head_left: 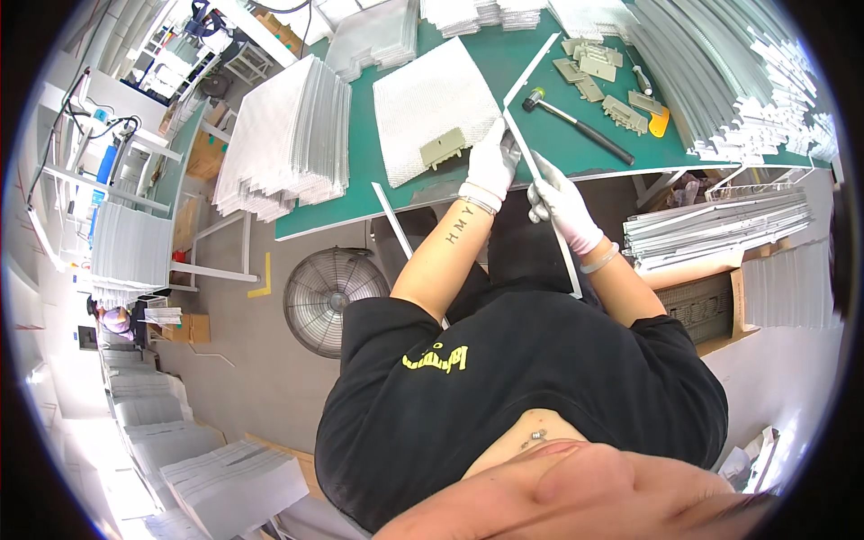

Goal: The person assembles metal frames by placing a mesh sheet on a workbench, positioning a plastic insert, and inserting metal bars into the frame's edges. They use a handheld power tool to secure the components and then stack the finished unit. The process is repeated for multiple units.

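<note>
My left hand (493, 164), in a white glove, closes on a thin white metal strip (523, 142) near a corner or joint, where another length runs away to the far right. Lower on the same strip, my right hand (560, 200), gloved too, grips it; the strip's near end reaches down in front of my body. A further white strip (394, 216) slants past the table edge beside my left forearm; whether it joins the held one is hidden. Just left of my left hand, a beige plastic plate (444, 148) lies on a white mesh sheet (430, 94).
On the green table (364, 162) lie a hammer (585, 130), loose beige plates (594, 61), a screwdriver (642, 79) and a yellow piece (659, 121). Stacked mesh sheets (288, 135) stand left, long strips (711, 72) right. A floor fan (335, 301) stands below the table.
</note>
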The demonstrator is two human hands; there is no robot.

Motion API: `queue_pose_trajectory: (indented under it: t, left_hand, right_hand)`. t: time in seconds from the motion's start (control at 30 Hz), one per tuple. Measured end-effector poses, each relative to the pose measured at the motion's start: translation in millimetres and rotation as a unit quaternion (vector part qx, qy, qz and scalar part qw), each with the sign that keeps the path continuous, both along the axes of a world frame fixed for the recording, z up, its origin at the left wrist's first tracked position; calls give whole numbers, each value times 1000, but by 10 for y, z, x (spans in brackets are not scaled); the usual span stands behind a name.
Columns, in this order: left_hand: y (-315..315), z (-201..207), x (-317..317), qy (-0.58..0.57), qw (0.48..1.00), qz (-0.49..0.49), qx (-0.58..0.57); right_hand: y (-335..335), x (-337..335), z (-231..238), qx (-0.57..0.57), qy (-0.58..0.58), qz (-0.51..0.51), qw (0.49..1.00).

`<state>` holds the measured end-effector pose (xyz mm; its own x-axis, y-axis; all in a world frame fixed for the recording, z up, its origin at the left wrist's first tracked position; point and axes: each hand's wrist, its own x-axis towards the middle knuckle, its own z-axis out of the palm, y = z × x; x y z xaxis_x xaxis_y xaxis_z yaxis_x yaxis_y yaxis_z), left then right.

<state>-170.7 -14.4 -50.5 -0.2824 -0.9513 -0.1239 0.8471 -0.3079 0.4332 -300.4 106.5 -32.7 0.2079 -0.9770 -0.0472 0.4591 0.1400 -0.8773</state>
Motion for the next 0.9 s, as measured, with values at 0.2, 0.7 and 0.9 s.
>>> queue_pose_trajectory:
  t: [0.2,0.7,0.9]
  left_hand:
    - [-90,-54,29,-65,998,-2,-17]
    - [1182,458,430,-134,984,-97,-70]
    - [385,-79,2126,-681,665,261,-162]
  right_hand:
    - [83,62,31,3,53,-11,999]
    - [-1246,-93,397,15,225,50,973]
    - [-1270,-97,120,45,100,95,989]
